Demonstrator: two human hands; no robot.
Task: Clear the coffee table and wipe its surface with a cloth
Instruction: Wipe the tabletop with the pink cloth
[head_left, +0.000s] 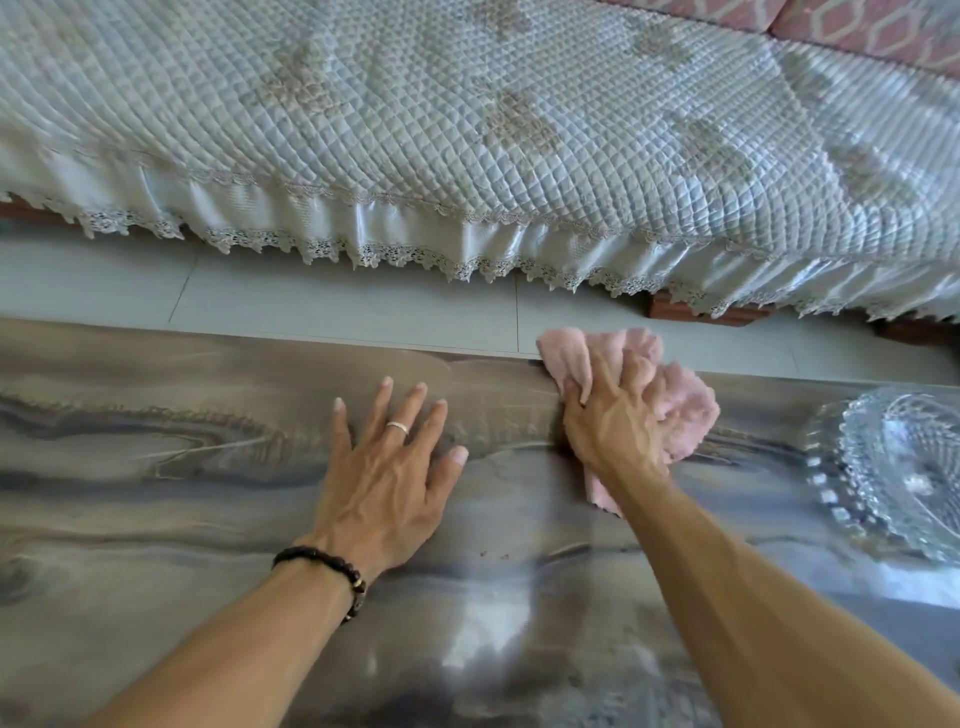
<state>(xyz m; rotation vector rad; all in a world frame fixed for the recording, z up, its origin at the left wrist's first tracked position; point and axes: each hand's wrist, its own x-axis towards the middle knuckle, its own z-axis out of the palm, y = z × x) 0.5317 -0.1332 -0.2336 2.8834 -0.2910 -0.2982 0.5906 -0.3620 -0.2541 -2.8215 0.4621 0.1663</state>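
The coffee table (156, 467) has a glossy grey-brown marbled top that fills the lower half of the view. My right hand (613, 415) grips a crumpled pink cloth (680, 405) and holds it down on the table near its far edge. My left hand (387, 467) lies flat on the tabletop, fingers spread and straight, with a ring on one finger and a dark bead bracelet at the wrist. A few small dark crumbs (493, 555) lie between my two forearms.
A cut-glass dish (893, 467) stands on the table at the right edge. Beyond the table runs a strip of pale tiled floor (337, 301). Behind it is a sofa under a quilted white cover (467, 130) with a lace fringe.
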